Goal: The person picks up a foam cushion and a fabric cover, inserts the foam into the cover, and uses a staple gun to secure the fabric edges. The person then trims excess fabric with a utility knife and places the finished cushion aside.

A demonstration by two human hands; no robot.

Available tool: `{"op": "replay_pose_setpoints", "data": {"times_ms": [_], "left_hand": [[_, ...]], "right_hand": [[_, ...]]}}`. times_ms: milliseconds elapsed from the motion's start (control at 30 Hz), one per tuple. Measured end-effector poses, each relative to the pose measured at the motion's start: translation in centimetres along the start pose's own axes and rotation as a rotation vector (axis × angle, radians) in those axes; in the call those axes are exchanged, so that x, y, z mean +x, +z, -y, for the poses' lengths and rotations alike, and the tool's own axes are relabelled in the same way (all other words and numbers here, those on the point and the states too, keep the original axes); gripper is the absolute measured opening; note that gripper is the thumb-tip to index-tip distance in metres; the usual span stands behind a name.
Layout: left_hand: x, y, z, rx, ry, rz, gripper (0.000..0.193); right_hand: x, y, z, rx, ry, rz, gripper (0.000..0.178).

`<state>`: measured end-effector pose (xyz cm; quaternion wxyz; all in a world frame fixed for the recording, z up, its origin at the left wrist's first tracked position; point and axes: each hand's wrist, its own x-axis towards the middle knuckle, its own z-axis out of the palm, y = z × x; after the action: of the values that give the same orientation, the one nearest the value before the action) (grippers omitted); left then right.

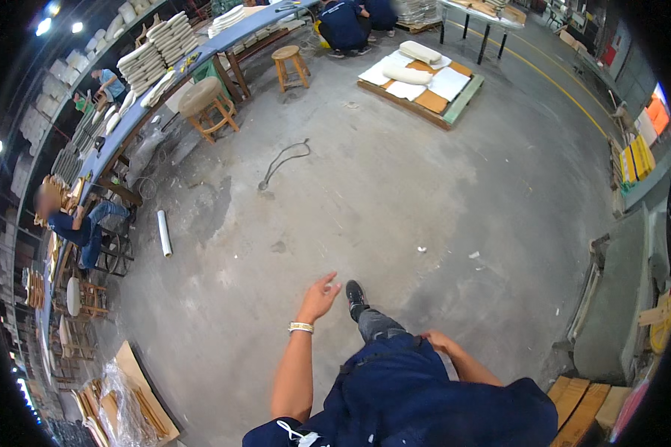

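Observation:
My left hand (320, 296) hangs in the air ahead of my body over the grey concrete floor (335, 216). Its fingers are apart and nothing is in it; a bracelet (301, 327) circles the wrist. Down at my right hip, my right hand (441, 341) is close against my dark blue shirt (402, 380). Its fingers are mostly hidden by the cloth, so their pose does not show. One dark shoe (356, 293) is stretched forward on the floor, just right of my left hand.
A pallet (455, 108) with pale padded pieces stands far ahead. Along the left runs a long blue-topped workbench (127, 123), with wooden stools (205, 108) and a seated person (82, 223) beside it. A white roll (164, 233) and a dark cord (282, 160) lie on the floor. Wooden planks (574, 406) are at near right.

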<state>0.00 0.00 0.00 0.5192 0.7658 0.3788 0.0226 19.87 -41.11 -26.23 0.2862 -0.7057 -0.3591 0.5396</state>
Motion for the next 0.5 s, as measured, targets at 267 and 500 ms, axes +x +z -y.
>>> {"op": "replay_pose_setpoints", "data": {"times_ms": [267,500], "left_hand": [[1.8,-8.8,20.4,-0.324,-0.433,-0.209,0.050],[6.1,-18.6,25.4,-0.450,-0.967,-0.294,0.028]], "right_hand": [[31.7,-11.1,37.0,-0.267,-0.105,0.131,0.041],[52.0,-14.0,53.9,-0.218,-0.182,0.071,0.040]]}}
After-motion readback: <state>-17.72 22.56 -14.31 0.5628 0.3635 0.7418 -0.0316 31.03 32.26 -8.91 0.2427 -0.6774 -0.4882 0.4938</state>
